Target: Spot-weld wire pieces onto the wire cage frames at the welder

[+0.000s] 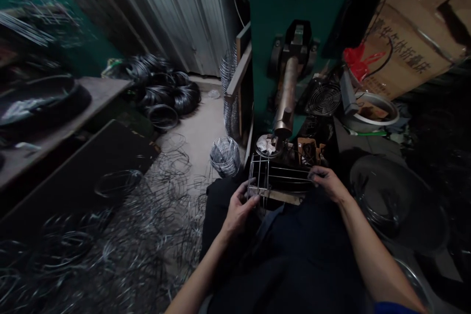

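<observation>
I sit in front of a green machine (294, 34) with a copper-coloured arm (286, 95) that points down toward my lap. A small wire frame (274, 176) made of thin rods rests on a flat jig just below that arm. My left hand (238, 211) grips the frame's left end, fingers curled round the wires. My right hand (328, 182) pinches the frame's right end. Dark trousers fill the view under both forearms.
Loose wire rings litter the floor (121, 245) at left, with a finished wire basket (225, 156) standing there. Dark wire coils (165, 91) are piled by the corrugated wall. A workbench (55, 122) runs along the left. A large round pan (399, 201), a fan guard (324, 99) and a cardboard box (415, 34) are at right.
</observation>
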Action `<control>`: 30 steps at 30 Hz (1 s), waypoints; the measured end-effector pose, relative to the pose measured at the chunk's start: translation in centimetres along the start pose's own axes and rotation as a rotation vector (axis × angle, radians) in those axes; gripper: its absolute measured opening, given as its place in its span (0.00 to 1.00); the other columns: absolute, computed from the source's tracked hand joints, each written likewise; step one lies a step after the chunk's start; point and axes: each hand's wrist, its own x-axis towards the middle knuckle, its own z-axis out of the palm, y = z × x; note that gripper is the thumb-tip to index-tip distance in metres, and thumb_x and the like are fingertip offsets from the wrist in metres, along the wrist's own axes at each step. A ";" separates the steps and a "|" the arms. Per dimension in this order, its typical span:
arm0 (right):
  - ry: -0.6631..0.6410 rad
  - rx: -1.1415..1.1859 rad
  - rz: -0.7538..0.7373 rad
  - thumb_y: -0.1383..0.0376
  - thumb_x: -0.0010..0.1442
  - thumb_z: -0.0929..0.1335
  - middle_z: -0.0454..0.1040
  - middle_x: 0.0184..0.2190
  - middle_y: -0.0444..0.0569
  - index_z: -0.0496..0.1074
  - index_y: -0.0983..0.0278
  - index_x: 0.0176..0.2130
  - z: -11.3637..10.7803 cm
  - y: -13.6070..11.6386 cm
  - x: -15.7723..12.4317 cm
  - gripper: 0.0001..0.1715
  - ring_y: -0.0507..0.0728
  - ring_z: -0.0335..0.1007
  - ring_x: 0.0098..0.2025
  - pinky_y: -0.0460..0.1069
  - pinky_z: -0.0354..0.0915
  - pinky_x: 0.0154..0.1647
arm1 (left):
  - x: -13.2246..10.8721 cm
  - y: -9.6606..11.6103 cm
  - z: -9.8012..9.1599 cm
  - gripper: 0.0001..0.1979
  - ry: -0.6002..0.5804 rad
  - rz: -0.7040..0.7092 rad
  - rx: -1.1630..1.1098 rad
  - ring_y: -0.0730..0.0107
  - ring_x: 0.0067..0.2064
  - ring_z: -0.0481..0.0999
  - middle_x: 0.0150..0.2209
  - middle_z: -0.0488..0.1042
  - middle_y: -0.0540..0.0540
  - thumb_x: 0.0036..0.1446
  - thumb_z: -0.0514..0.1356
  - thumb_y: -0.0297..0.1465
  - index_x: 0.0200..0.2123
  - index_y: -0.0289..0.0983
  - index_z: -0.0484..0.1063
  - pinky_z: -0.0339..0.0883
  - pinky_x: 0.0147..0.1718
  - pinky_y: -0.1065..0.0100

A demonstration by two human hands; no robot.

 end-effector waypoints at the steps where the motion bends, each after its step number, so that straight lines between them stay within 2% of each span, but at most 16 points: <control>1: 0.059 0.059 -0.029 0.53 0.49 0.76 0.63 0.21 0.41 0.72 0.64 0.25 -0.1 0.0 0.3 0.18 0.51 0.54 0.24 0.47 0.52 0.27 | 0.3 0.0 0.4 0.35 0.008 0.024 0.000 0.79 0.25 0.67 0.28 0.69 0.53 0.49 0.72 0.37 0.59 0.35 0.67 0.64 0.27 0.75; 4: 0.164 0.216 -0.123 0.53 0.47 0.76 0.58 0.21 0.40 0.67 0.63 0.21 -0.2 0.3 1.3 0.22 0.50 0.48 0.24 0.47 0.47 0.26 | 1.0 0.2 1.3 0.36 0.031 0.062 0.023 0.79 0.26 0.67 0.28 0.69 0.54 0.49 0.72 0.36 0.60 0.36 0.67 0.65 0.29 0.74; 9: 0.169 0.257 -0.111 0.51 0.50 0.75 0.50 0.20 0.39 0.58 0.63 0.18 -0.6 0.1 2.9 0.29 0.50 0.43 0.24 0.48 0.43 0.26 | 2.0 0.6 2.2 0.39 0.060 0.090 0.083 0.73 0.32 0.71 0.30 0.72 0.50 0.49 0.72 0.37 0.63 0.34 0.65 0.67 0.34 0.71; 13: 0.142 0.245 -0.065 0.50 0.48 0.76 0.49 0.20 0.39 0.55 0.62 0.18 -0.7 0.1 4.2 0.32 0.50 0.42 0.24 0.48 0.42 0.25 | 2.5 0.6 2.3 0.39 0.073 0.088 0.097 0.68 0.40 0.75 0.40 0.77 0.44 0.48 0.72 0.37 0.63 0.35 0.66 0.69 0.40 0.70; 16: 0.128 0.240 -0.055 0.48 0.47 0.76 0.48 0.20 0.38 0.55 0.62 0.18 -0.8 0.5 5.1 0.33 0.49 0.41 0.24 0.48 0.42 0.25 | 2.7 0.5 2.3 0.38 0.095 0.098 0.120 0.62 0.48 0.75 0.50 0.75 0.40 0.48 0.72 0.38 0.62 0.35 0.68 0.69 0.47 0.67; 19: 0.128 0.234 -0.038 0.49 0.47 0.77 0.49 0.20 0.38 0.57 0.62 0.19 -0.8 1.0 5.9 0.32 0.49 0.42 0.23 0.47 0.42 0.25 | 3.0 0.5 2.2 0.39 0.101 0.104 0.130 0.59 0.51 0.74 0.51 0.75 0.40 0.48 0.72 0.39 0.62 0.35 0.67 0.68 0.50 0.64; 22: 0.127 0.225 -0.016 0.48 0.47 0.76 0.50 0.19 0.38 0.59 0.62 0.20 -1.0 1.2 6.4 0.30 0.49 0.43 0.22 0.47 0.43 0.23 | 3.5 0.3 2.1 0.39 0.101 0.121 0.137 0.60 0.48 0.74 0.46 0.76 0.41 0.47 0.72 0.39 0.62 0.34 0.67 0.68 0.48 0.65; 24: 0.130 0.191 -0.017 0.47 0.46 0.76 0.51 0.19 0.39 0.59 0.62 0.20 -1.1 1.2 6.7 0.30 0.49 0.44 0.22 0.47 0.44 0.22 | 3.8 0.2 2.0 0.40 0.096 0.130 0.145 0.65 0.40 0.73 0.37 0.76 0.45 0.48 0.72 0.39 0.62 0.33 0.67 0.69 0.42 0.67; 26: 0.133 0.139 -0.033 0.44 0.46 0.75 0.52 0.18 0.39 0.60 0.61 0.20 -1.1 1.0 7.0 0.31 0.50 0.46 0.21 0.47 0.46 0.21 | 4.0 0.1 2.0 0.40 0.087 0.126 0.145 0.71 0.32 0.70 0.28 0.71 0.50 0.48 0.72 0.39 0.63 0.33 0.66 0.67 0.34 0.70; 30: 0.131 0.062 -0.058 0.40 0.46 0.73 0.53 0.16 0.40 0.61 0.60 0.21 -1.3 0.6 7.3 0.31 0.51 0.49 0.20 0.47 0.50 0.20 | 4.3 0.2 2.3 0.41 0.077 0.110 0.134 0.73 0.27 0.65 0.24 0.66 0.53 0.48 0.72 0.39 0.63 0.33 0.65 0.63 0.29 0.72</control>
